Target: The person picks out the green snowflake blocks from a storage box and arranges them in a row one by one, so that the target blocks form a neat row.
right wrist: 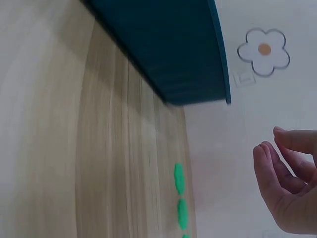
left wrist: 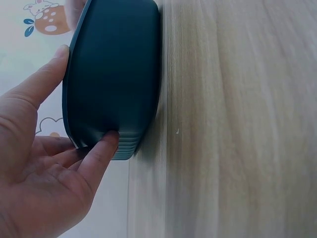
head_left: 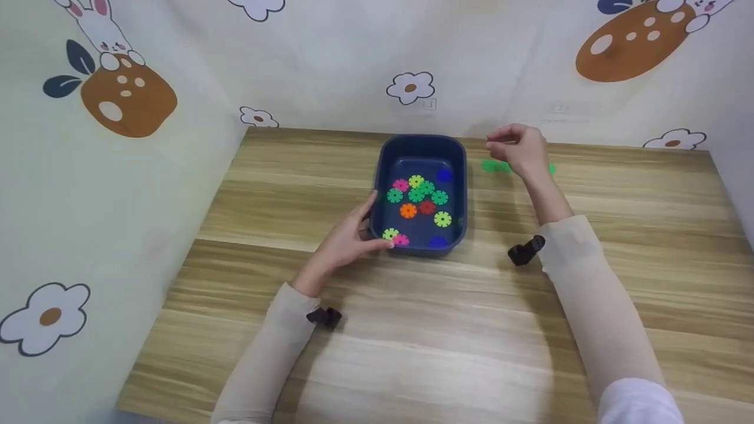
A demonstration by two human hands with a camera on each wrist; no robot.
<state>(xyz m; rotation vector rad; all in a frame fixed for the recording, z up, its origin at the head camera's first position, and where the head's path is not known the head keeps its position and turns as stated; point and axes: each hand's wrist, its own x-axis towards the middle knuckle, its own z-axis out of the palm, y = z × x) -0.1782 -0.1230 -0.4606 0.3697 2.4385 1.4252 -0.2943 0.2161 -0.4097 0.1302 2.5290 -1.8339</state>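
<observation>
A dark blue plastic bin (head_left: pixel 377 176) stands on the table and holds several small notched discs (head_left: pixel 408 210) in pink, yellow, green, orange, red and blue. My left hand (head_left: pixel 347 238) grips the bin's near left corner. In the left wrist view, the thumb of this left hand (left wrist: pixel 44 163) lies on the rim while its fingers bend against the outer wall. To the right of the bin, my right hand (head_left: pixel 523 154) is raised over green notched discs (head_left: pixel 496 166). The right wrist view shows this right hand (right wrist: pixel 292 183) with loosely bent fingers and nothing between them.
The wood-patterned table (head_left: pixel 424 330) ends at a wall sheet (head_left: pixel 330 65) printed with flowers and rabbits, close behind the bin. A second patterned sheet (head_left: pixel 118 206) closes off the left side. Small black cameras (head_left: pixel 526 251) sit at both wrists.
</observation>
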